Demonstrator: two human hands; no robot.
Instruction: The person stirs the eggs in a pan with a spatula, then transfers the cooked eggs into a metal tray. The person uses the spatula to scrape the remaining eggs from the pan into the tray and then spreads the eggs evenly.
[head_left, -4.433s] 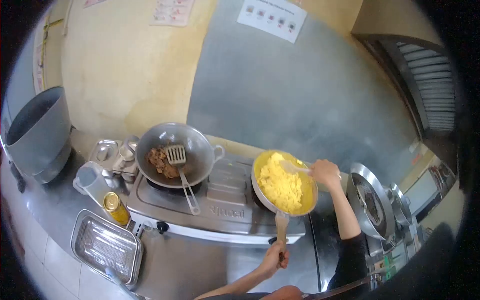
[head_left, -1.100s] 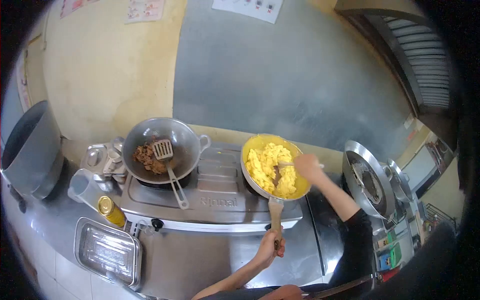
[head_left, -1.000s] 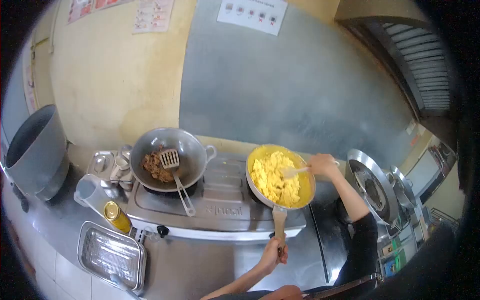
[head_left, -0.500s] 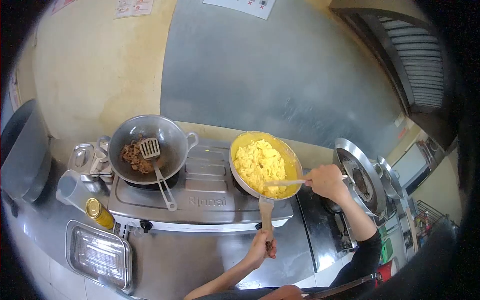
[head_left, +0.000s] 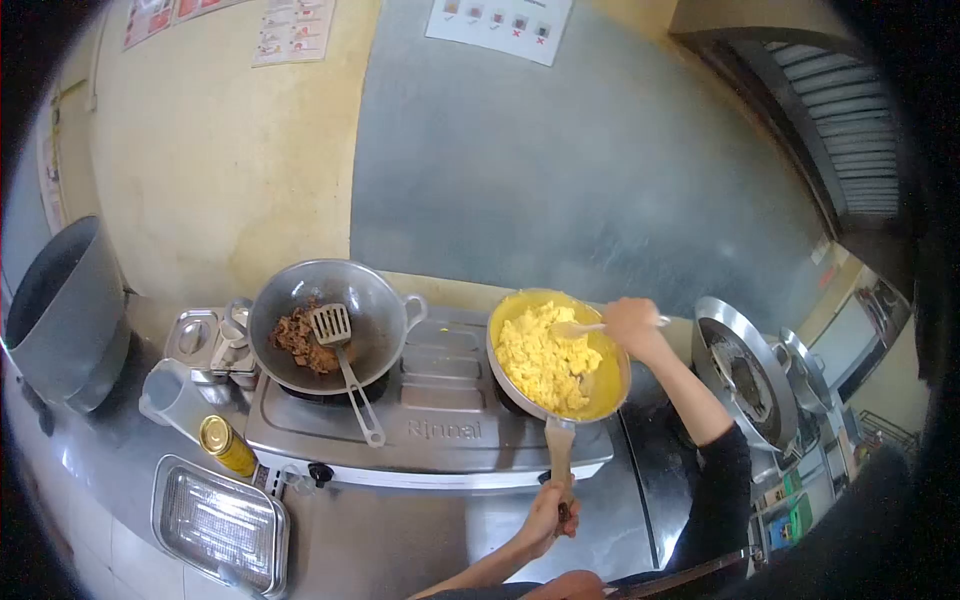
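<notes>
A frying pan (head_left: pixel 618 385) full of yellow scrambled egg (head_left: pixel 540 355) sits on the right burner of the stove (head_left: pixel 430 430). My left hand (head_left: pixel 545 520) is wrapped round the pan's wooden handle (head_left: pixel 559 455), at the front. Above the pan's right rim, my right hand (head_left: pixel 632 327) grips a pale spatula (head_left: pixel 578 329), whose blade touches the upper part of the egg. On the left burner stands a grey wok (head_left: pixel 385 350) with brown cooked meat (head_left: pixel 297 335) and a slotted turner (head_left: pixel 333 325) leaning in it.
Left of the stove are a clear jug (head_left: pixel 172 395), a yellow can (head_left: pixel 228 446) and lidded metal containers (head_left: pixel 193 335). A metal tray (head_left: pixel 220 520) lies in front. A tall grey pot (head_left: pixel 70 320) stands far left, and another wok (head_left: pixel 775 400) at the right.
My right hand has moved the spatula from the pan's lower right up to the upper part of the egg. The whole view has shifted, with things now lower and further right.
</notes>
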